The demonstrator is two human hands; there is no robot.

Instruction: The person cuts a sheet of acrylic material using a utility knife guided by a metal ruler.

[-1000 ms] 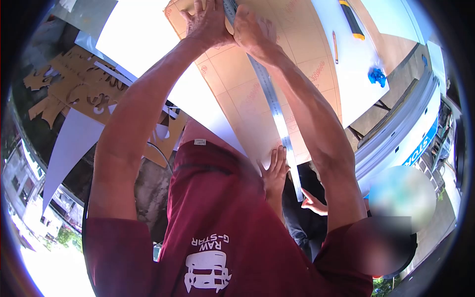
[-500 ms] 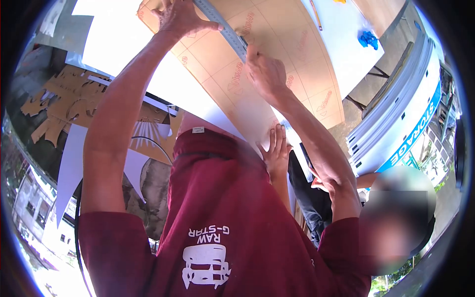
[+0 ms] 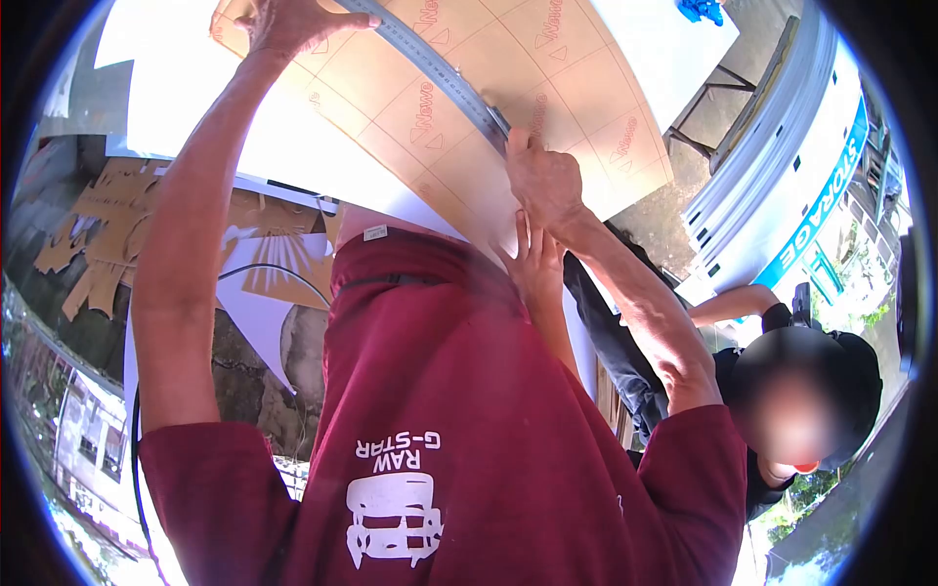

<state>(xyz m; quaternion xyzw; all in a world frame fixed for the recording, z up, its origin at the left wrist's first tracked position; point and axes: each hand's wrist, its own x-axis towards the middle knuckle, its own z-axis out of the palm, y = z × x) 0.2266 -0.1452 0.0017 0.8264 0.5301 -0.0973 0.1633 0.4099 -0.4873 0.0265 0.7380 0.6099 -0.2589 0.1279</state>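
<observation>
My left hand (image 3: 293,24) lies spread on the brown printed sheet (image 3: 391,122), its thumb stretched onto the steel ruler (image 3: 425,59). My right hand (image 3: 545,178) is closed around a slim tool with a metal tip (image 3: 499,119), apparently a utility knife, its handle mostly hidden in my fist. That tip rests against the ruler's near end. Red lettering and a grid of lines cover the sheet. Just below my right hand, a co-worker's hand (image 3: 532,259) lies with fingers on the sheet's near edge.
White board (image 3: 147,98) lies under the sheet. Brown cut-out scraps (image 3: 107,220) are at the left. A blue crumpled item (image 3: 700,10) sits at the top right. A curved stack of panels with a STORAGE sign (image 3: 806,230) stands right, near a co-worker in a black cap (image 3: 860,381).
My right hand has drawn the tool along the ruler toward my body. The sheet and ruler appear shifted left in view; my left hand stays spread at the ruler. The co-worker's head has shifted slightly.
</observation>
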